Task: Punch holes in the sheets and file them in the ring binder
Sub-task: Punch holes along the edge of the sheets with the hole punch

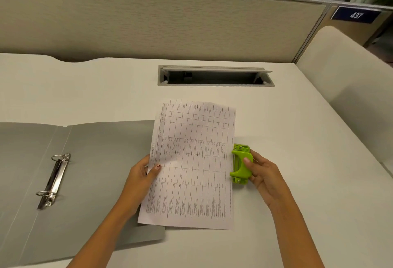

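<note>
a printed sheet [191, 161] with a ruled table on it lies in the middle of the white desk [297, 119], long side running from 12 to 6 o'clock. its left margin overlaps the right cover of the open grey ring binder [95, 172], which lies flat at 9 o'clock from the sheet. the binder's metal ring mechanism [54, 179], with two rings, sits along the spine, well apart from the paper.

the left hand [141, 179] pinches the sheet's left edge at about 9 o'clock, thumb on top of the print and fingers curled underneath, and that side of the paper is lifted slightly off the binder cover.

the right hand [262, 174] grips a lime green hole punch [241, 164], thumb laid over the lever and the other fingers wrapped round its far side. the punch stands on the desk at 3 o'clock from the sheet, its mouth facing the paper and right against the right edge. whether the edge is actually inside the slot cannot be told from this view.

at 12 o'clock from the sheet a grey cable tray [214, 75] is set into the desk with its flap raised. behind it runs a beige partition [148, 23], and at 2 o'clock a dark blue plate [356, 15] reads 437.
</note>
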`<state>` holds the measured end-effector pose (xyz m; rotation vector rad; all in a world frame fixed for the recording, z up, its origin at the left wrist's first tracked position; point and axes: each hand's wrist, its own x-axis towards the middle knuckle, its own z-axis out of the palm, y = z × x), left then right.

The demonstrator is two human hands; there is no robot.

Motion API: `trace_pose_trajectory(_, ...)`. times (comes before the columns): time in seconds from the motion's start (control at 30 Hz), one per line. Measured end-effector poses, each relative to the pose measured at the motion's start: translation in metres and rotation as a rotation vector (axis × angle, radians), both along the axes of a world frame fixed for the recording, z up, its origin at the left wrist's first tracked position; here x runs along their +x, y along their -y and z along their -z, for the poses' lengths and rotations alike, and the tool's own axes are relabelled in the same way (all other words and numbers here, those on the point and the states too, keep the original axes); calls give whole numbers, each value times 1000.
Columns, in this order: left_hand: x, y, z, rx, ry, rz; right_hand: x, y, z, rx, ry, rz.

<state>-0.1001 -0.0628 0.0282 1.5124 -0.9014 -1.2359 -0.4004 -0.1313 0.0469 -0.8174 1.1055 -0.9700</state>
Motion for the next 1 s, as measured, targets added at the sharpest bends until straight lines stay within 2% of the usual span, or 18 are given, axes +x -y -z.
trace_pose_trajectory(0.2, 1, 1, 2, 7, 54, 15, 1, 2, -6, 11, -77, -94)
trace_pose_trajectory(0.43, -1, 1, 0, 5, 36, 7, 7, 1, -8, -6, -81, -6)
trace_pose_trajectory(0.67, 2, 0, 2, 34, 54, -4, 8, -1, -12, 6, -151, -34)
trace_pose_trajectory(0.83, 1, 1, 3, 52, 51, 8, 7, 1, -8, 57, -125, -34)
trace_pose_trajectory(1.0, -12, -1, 11, 97, 122, 19, 7, 3, -2, 84, -134, -3)
